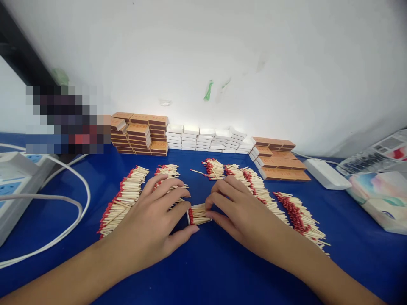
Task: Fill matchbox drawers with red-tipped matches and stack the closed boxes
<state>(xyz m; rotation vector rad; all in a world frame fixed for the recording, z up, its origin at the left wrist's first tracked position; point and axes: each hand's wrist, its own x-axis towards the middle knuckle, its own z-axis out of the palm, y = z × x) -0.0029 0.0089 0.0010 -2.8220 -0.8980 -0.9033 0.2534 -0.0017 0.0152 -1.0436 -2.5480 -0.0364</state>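
A small white matchbox tray [197, 214] full of red-tipped matches lies on the blue table [203, 271] between my hands. My left hand [159, 216] curls round the tray's left end, thumb under it and fingers over it. My right hand [235, 207] pinches the tray's right end with thumb and fingertips. Loose matches lie in rows to the left [122, 201], behind my left hand [168, 170], at centre [213, 168] and along the right [297, 214].
Stacks of orange matchbox sleeves [140, 133] and white inner trays [206, 139] line the white wall; more orange sleeves [280, 163] lie at right. A power strip [14, 186] with white cables [73, 203] is at left, a white adapter [327, 173] and tissue packs [378, 195] at right.
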